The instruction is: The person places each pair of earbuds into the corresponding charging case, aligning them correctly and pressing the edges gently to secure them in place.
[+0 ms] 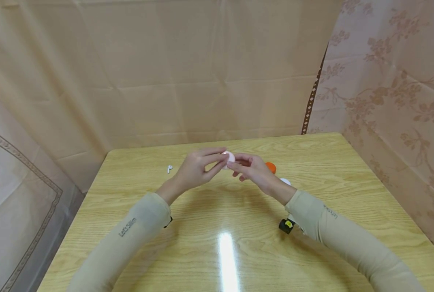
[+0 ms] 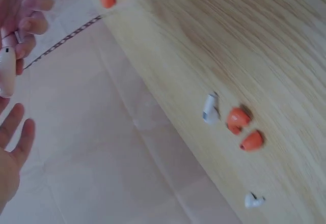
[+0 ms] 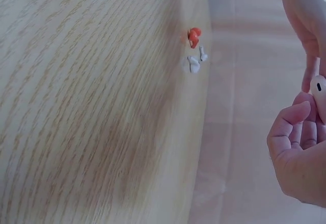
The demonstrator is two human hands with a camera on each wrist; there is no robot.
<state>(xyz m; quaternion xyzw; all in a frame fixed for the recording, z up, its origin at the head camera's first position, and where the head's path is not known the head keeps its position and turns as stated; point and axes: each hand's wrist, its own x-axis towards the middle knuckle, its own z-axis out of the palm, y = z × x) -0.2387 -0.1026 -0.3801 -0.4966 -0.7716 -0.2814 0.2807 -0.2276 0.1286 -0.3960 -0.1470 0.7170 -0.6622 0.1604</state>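
Both hands hold a small white earbud charging case [image 1: 229, 159] above the table, and a port hole shows on its end in the right wrist view. My left hand [image 1: 195, 168] pinches it from the left between thumb and fingers. From the other side my right hand [image 1: 257, 172] grips the case with its thumb and curled fingers. A white earbud [image 1: 169, 168] lies on the table left of the left hand. The left wrist view shows another white earbud [image 2: 210, 109] beside two orange earbud-like pieces [image 2: 238, 119], blurred.
An orange rounded case [image 1: 271, 167] lies just beyond the right hand. Partly hidden by the right wrist is a white rounded object [image 1: 285, 181]. The wooden table [image 1: 202, 251] ends at a beige curtain [image 1: 165, 81] behind, with a flowered curtain [image 1: 399, 81] at the right.
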